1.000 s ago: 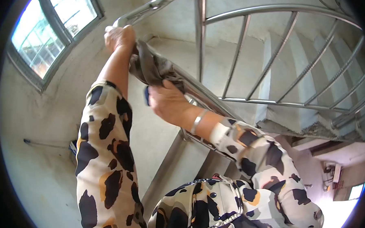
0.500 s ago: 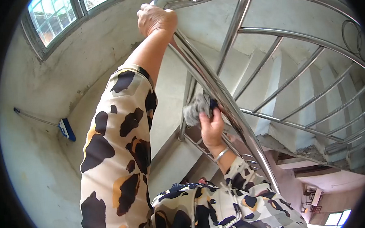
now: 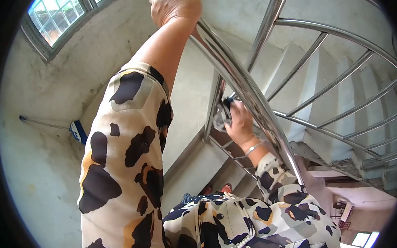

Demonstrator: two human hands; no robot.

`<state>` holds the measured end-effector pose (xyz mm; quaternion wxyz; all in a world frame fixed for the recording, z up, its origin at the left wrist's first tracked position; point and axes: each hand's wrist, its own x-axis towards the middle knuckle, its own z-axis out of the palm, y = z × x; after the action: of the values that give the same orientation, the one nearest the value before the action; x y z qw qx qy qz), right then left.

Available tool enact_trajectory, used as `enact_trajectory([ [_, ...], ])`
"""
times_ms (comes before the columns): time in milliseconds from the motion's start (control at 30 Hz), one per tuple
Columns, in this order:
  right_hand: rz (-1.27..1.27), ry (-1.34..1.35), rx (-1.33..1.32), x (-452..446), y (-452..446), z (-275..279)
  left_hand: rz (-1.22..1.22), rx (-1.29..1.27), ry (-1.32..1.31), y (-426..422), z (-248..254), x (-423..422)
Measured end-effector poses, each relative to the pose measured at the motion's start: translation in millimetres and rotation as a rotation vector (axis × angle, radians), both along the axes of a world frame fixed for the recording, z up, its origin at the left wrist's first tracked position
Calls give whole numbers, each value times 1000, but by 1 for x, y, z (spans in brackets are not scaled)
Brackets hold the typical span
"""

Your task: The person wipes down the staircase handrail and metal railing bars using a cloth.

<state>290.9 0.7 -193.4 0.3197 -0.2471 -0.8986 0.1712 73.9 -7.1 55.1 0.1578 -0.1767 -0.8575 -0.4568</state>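
My left hand (image 3: 175, 9) reaches up to the top end of the shiny steel handrail (image 3: 231, 73) and grips it. The upper frame edge cuts off part of that hand. Lower down, my right hand (image 3: 241, 124) is closed on a crumpled grey and dark cloth (image 3: 222, 117). The cloth is beside a slanted steel post (image 3: 213, 106), under the handrail; whether it touches the post I cannot tell. A silver bangle (image 3: 253, 148) circles my right wrist.
Concrete steps (image 3: 323, 87) climb on the right behind railing bars (image 3: 302, 70). More steps (image 3: 189, 155) lead down by my feet (image 3: 226, 188). A blue and white long-handled brush (image 3: 78, 131) leans by the left wall, below a barred window (image 3: 58, 17).
My right hand and the cloth have shifted rightward and slightly up, and the hand has turned so its back shows more. My left hand still holds the rail. The view has tilted slightly.
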Motion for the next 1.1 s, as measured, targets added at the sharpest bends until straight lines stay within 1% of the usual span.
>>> enact_trajectory([
  [33,27,-94,57,18,-2,0,-9,5,1,0,2,1],
  [100,-35,-230,-127,64,5,-32,-11,25,-6,-1,1,2],
  [167,-147,-329,-78,110,-4,-54,-22,34,-26,-2,3,2],
  [200,-149,-338,-76,124,-8,-60,-31,30,-43,-3,1,2],
  [267,-310,-392,-232,140,-14,-69,-21,39,-40,-1,0,2],
  [300,-302,-317,-295,134,-14,-67,-9,48,-33,-2,1,5],
  [333,-284,-256,-270,119,-17,-56,-11,46,-34,0,2,3],
  [400,-210,-51,-95,75,-22,-38,8,13,-61,-1,4,5],
  [433,-139,34,-103,49,-21,-33,-5,24,-45,-3,3,6],
  [467,-85,113,-16,23,-22,-24,-8,22,-41,-4,3,6],
  [500,-6,191,44,-1,-30,-1,-14,19,-68,-3,4,5],
  [533,51,168,73,-17,-36,6,-20,14,-94,-3,5,5],
  [600,203,225,11,-30,-52,4,-4,16,-85,-2,6,7],
  [667,170,351,-232,-26,-70,-29,4,18,-75,2,4,6],
  [700,84,394,-498,-16,-76,-48,20,29,-18,3,1,3],
  [733,-55,422,-977,-7,-77,-84,40,39,34,4,-3,-1],
  [800,-300,1000,-1485,-2,-68,-125,35,27,30,4,-4,-1],
  [867,-300,1160,-1612,0,-53,-111,17,29,38,3,-4,0],
  [900,-168,1251,-1535,-13,-46,-114,8,34,45,2,-3,1],
  [933,-37,1222,-1561,-24,-46,-102,1,38,52,2,-3,1],
  [1000,-71,793,-1066,-58,-44,-107,-20,49,69,1,-2,3],
  [1033,-75,801,-1077,-66,-38,-109,-29,53,74,1,-2,4],
  [1067,-181,731,-715,-72,-33,-115,-37,53,75,1,-2,5],
  [1100,-279,641,-355,-74,-32,-121,-85,139,-88,3,-3,6],
])
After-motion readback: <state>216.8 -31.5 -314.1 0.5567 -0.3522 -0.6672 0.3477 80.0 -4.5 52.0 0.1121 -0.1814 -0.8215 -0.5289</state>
